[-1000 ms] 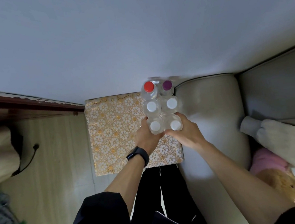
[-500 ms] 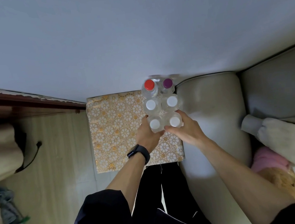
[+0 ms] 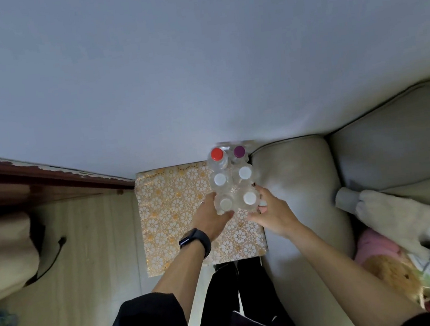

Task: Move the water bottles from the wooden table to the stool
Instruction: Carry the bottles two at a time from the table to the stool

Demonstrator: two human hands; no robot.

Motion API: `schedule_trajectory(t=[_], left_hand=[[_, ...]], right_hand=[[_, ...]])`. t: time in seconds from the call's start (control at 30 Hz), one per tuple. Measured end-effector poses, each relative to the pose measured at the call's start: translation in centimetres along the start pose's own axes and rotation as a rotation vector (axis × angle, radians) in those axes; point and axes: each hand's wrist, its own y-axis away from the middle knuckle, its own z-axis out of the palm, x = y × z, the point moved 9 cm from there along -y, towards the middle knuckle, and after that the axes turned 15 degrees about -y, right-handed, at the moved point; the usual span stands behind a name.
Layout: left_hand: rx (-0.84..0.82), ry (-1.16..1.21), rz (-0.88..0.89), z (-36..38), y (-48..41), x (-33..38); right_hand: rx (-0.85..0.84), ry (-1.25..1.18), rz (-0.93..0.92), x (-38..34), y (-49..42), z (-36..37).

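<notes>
Several clear water bottles stand in two rows on the right side of the stool point(image 3: 177, 220), which is covered in a gold floral cloth. The far pair has a red cap point(image 3: 217, 154) and a purple cap point(image 3: 239, 151); the others have white caps. My left hand point(image 3: 211, 221), with a black watch on its wrist, grips the near left bottle point(image 3: 225, 204). My right hand point(image 3: 271, 211) curls round the near right bottle point(image 3: 250, 198). No wooden table top shows.
A grey sofa arm point(image 3: 293, 180) touches the stool's right edge, with clothes and a pink item point(image 3: 378, 246) heaped further right. A dark wooden ledge point(image 3: 49, 179) and a cable on the pale floor point(image 3: 85, 258) lie left. The wall point(image 3: 196, 57) stands just behind the bottles.
Both hands stay on the two near bottles at the stool's right side. The whole scene sits lower in view than before; the bottles keep their places.
</notes>
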Motion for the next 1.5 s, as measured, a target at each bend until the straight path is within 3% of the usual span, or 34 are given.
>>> schedule_trajectory(t=[0.27,0.47,0.63,0.87,1.0,1.1,1.3,1.5], left_hand=[[0.132,-0.178,0.202,-10.3,7.8,6.5],[0.298,-0.263,0.373,-19.0,14.2,11.4],[0.495,-0.320,0.477,-25.9,19.2,14.1],[0.756,-0.274,0.492,-33.3,26.7,13.6],[0.873,-0.212,0.377,-35.3,30.0,9.3],[0.912,-0.163,0.231,-35.3,32.3,3.5],[1.036,-0.039,-0.219,-31.9,41.9,-13.7],[1.258,0.074,-0.719,-23.5,62.1,-29.2]], right_hand=[[0.049,0.553,-0.308,-10.6,9.4,-1.5],[0.232,0.600,-0.575,-20.3,17.2,-3.4],[0.351,0.538,-0.688,-26.0,23.0,-5.4],[0.437,0.530,-0.965,-32.9,30.2,-5.4],[0.399,0.522,-1.100,-35.5,31.7,-2.6],[0.272,0.540,-1.181,-37.0,31.7,1.9],[-0.159,0.615,-1.293,-37.0,33.3,17.7],[-0.664,0.748,-1.497,-32.4,45.4,37.8]])
